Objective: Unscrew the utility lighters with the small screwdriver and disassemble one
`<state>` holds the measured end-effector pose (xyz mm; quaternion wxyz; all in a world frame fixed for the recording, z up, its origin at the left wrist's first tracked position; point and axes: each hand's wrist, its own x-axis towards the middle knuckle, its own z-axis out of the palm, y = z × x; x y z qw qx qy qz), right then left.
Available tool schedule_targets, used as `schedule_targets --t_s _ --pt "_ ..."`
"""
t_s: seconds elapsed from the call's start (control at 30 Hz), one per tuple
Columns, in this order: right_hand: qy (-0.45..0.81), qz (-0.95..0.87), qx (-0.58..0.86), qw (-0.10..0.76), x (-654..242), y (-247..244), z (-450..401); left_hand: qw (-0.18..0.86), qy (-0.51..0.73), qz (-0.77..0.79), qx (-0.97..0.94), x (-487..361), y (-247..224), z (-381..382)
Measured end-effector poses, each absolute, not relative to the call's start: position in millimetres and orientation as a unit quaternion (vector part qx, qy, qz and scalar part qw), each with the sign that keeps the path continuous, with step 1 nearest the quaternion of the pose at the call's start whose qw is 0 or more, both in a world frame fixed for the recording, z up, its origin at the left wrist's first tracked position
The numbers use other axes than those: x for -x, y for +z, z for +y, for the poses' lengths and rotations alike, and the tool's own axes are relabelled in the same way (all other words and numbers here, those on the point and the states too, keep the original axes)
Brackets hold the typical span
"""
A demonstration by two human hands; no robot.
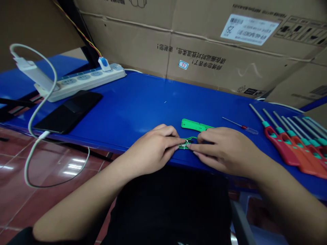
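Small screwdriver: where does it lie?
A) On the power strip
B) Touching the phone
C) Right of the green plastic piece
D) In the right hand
C: the small screwdriver lies right of the green plastic piece, beyond the left hand and right hand pinching a small green frame.

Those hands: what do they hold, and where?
The left hand and right hand pinch a small green plastic piece at its near end; the exact spot is hidden.

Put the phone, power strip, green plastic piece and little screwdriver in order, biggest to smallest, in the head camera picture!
1. Power strip and phone: they look about alike, so I can't rank them.
2. Green plastic piece, partly hidden.
3. Little screwdriver, thinnest.
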<state>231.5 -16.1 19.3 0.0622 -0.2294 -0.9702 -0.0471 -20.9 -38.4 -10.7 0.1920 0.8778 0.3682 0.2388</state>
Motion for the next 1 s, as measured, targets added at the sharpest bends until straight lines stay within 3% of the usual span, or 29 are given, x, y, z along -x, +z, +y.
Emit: schedule_targets --t_s 0.23,0.5,0.7,1.0 --pt "-0.09 -0.97 0.223 0.045 -228 19 -19 0.196 0.237 0.369 -0.877 21 -10 -37" --pt "-0.146 -0.978 0.144 -0.033 -223 32 -8 0.2 0.233 0.369 -0.877 21 -9 -36" --pt "-0.154 -0.981 0.118 -0.011 -228 30 -1 0.209 0.233 0.368 -0.876 21 -9 -36" --pt "-0.178 -0.981 -0.03 -0.071 -214 52 20 0.212 0.233 0.365 -0.876 22 -9 -35"
